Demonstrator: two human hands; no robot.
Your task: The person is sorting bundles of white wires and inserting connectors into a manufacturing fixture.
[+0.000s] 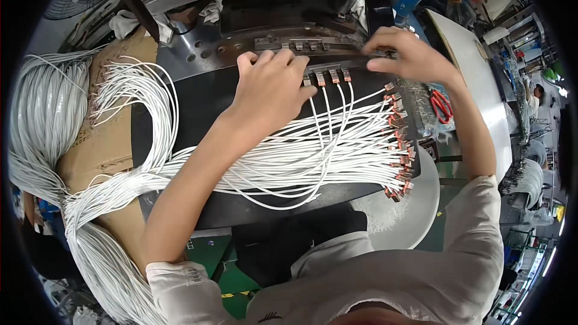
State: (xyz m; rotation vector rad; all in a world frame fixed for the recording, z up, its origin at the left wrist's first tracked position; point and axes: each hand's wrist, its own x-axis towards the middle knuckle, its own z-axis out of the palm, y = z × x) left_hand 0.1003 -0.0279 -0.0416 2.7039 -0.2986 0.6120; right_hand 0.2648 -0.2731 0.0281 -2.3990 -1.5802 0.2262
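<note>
My left hand (268,87) is over the black mat (198,93) by the machine's front edge, its bent fingers spread. Its thumb tip is against or just over the leftmost of several white cables (330,108) laid out in a row. These cables end in small metal connectors (335,76) with orange parts. Whether the thumb presses on that cable I cannot tell. To the right, my right hand (409,57) is raised near the end of the metal fixture (310,45), thumb and forefinger apart, nothing seen between them. Small metal clips sit along the fixture.
A thick bundle of white cables (289,162) crosses the mat, its connector ends at the right. More cable coils (48,108) hang at the left over cardboard (99,150). Red-handled pliers (441,106) lie at the right. A white round stool (415,219) stands below the mat.
</note>
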